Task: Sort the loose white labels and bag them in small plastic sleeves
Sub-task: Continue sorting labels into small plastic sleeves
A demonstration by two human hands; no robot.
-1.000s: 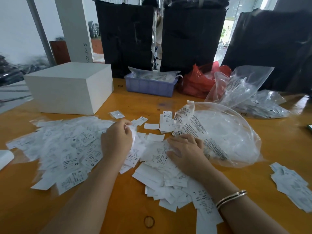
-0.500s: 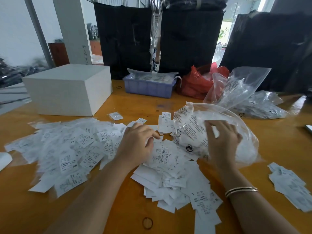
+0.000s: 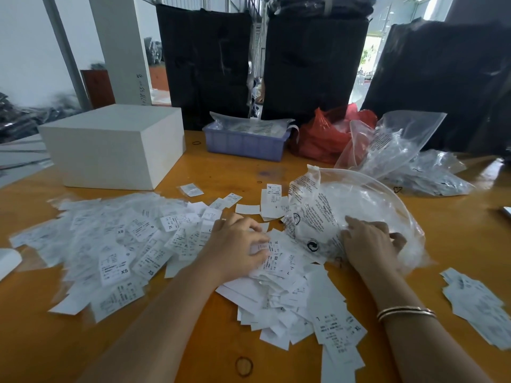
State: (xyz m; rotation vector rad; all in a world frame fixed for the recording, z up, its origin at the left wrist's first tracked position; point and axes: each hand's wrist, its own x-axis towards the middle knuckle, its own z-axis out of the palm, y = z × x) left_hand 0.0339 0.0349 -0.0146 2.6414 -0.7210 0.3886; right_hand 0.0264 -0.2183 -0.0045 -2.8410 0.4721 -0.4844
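My left hand (image 3: 237, 244) lies palm down on the middle heap of white labels (image 3: 282, 288), fingers curled over a few slips at its top edge; I cannot tell whether they actually pinch one. My right hand (image 3: 369, 244) rests on the big clear plastic bag (image 3: 356, 217) just right of that heap, fingers bent into the film and gripping it. A wider spread of bagged labels (image 3: 110, 244) covers the orange table (image 3: 456, 233) to the left of my left hand. A smaller stack of labels (image 3: 478, 305) sits well apart to the right of my right wrist, which wears a bracelet (image 3: 405, 312).
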